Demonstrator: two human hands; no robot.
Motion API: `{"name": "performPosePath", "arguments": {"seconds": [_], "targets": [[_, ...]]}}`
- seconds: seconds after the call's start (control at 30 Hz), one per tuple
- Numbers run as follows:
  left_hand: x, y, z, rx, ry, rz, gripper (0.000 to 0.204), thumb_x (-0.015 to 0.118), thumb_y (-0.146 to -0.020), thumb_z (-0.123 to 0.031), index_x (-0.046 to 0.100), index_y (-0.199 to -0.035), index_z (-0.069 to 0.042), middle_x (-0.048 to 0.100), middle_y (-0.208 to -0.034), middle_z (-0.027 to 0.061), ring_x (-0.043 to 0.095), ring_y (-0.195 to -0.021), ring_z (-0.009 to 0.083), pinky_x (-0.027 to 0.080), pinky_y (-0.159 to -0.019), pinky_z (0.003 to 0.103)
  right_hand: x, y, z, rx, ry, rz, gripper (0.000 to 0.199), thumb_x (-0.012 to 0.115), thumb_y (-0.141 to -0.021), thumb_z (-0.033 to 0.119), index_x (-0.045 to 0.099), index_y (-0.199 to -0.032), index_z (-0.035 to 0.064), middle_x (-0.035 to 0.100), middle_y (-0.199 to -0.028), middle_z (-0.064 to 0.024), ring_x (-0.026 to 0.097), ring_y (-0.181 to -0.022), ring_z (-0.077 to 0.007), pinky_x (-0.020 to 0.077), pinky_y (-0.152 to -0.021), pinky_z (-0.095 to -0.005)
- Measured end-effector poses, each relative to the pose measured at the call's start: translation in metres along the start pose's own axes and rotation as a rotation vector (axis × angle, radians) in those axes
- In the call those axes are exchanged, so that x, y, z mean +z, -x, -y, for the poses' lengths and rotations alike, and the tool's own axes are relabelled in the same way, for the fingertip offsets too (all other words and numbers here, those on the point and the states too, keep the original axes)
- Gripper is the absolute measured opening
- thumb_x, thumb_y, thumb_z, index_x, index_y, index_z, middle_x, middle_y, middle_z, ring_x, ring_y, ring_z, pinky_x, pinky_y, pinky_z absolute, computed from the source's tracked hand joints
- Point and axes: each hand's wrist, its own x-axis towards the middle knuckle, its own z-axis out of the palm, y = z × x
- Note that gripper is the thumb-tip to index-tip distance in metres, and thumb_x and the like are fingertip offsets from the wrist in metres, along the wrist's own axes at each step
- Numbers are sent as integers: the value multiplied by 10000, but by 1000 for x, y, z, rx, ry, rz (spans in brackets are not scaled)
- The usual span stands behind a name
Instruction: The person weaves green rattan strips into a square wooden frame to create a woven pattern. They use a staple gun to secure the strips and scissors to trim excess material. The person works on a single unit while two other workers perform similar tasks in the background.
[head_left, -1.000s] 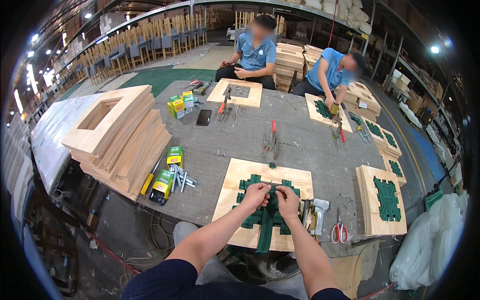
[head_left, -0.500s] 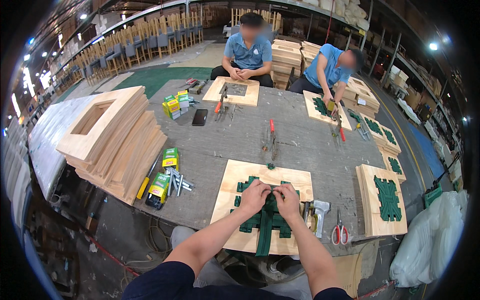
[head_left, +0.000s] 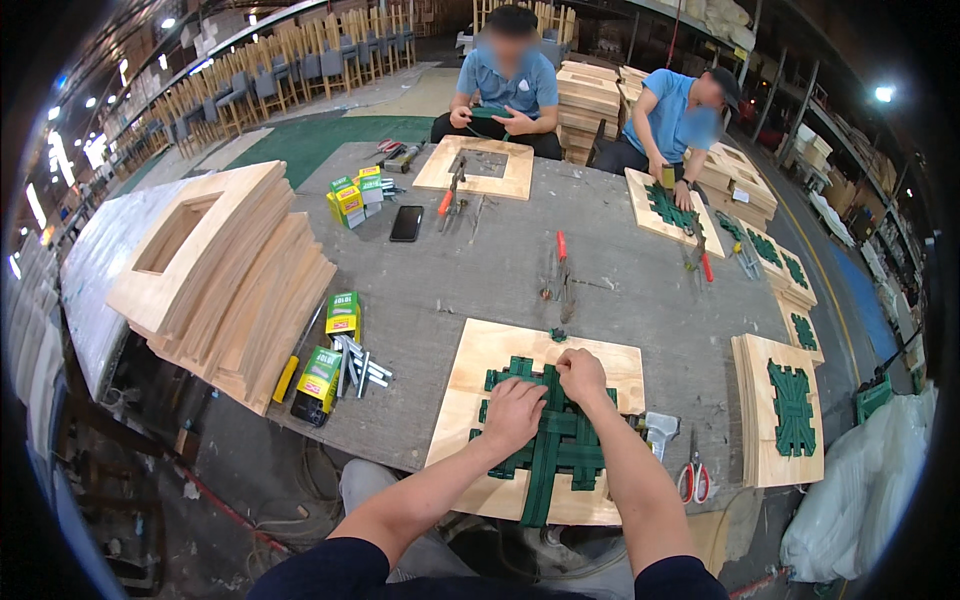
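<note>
A plywood panel lies in front of me at the table's near edge. Green webbing straps cross over its middle, with one long strap hanging past the near side. My left hand rests on the left part of the webbing, fingers stretched over it. At the far end of the long strap, my right hand has its fingers pinched on the strap; the fingertips are partly hidden. A small dark green scrap sits just beyond it. Right of the panel is a silver staple gun, partly behind my right forearm.
Red-handled scissors lie at right, by webbed panels. Left are stacked wooden frames, staple boxes and loose staple strips. A phone and a red-handled tool lie farther off. Two people work across the table.
My hands have separated: the left moved down onto the webbing, the right stayed near the strap's far end. The person across at left now holds a green strap. The view shifted slightly.
</note>
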Motion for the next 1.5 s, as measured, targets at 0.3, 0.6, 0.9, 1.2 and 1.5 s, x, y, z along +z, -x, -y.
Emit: {"name": "performPosePath", "arguments": {"seconds": [0.3, 0.6, 0.9, 1.2, 1.5], "targets": [[18, -18, 9, 63, -302, 236, 577, 482, -1058, -433, 479, -1529, -100, 411, -1621, 62, 254, -1538, 406, 147, -1246, 617, -9, -18, -13, -3, -165, -12, 197, 757, -837, 210, 791, -976, 76, 750, -971, -163, 727, -910, -334, 573, -827, -428], [16, -16, 12, 32, -386, 247, 576, 459, -1067, -442, 462, -1546, -121, 404, -1629, 36, 246, -1542, 403, 130, -1242, 642, -24, -23, -12, -59, -171, 83, 217, 751, -847, 209, 794, -1000, 61, 771, -937, -158, 742, -868, -306, 574, -803, -396], [14, -19, 7, 18, -360, 320, 587, 394, -1082, -463, 429, -1569, -136, 353, -1661, 20, 224, -1553, 394, 100, -1248, 641, -12, -17, -4, -21, -46, 103, 190, 732, -839, 188, 787, -963, 55, 757, -957, -180, 729, -909, -350, 576, -833, -429], [18, -21, 3, 35, -376, 255, 552, 436, -1074, -444, 468, -1542, -153, 409, -1625, 20, 291, -1523, 407, 165, -1231, 643, -20, -9, -9, 60, -246, -3, 221, 752, -851, 204, 777, -996, 40, 768, -959, -157, 741, -891, -305, 577, -823, -401], [17, -18, 5, 12, -365, 245, 548, 437, -1069, -457, 474, -1540, -181, 401, -1633, 4, 297, -1524, 405, 153, -1236, 652, -101, 134, -109, 326, -397, -514, 260, 748, -909, 225, 742, -971, -27, 738, -835, -135, 690, -742, -192, 538, -707, -347]]}}
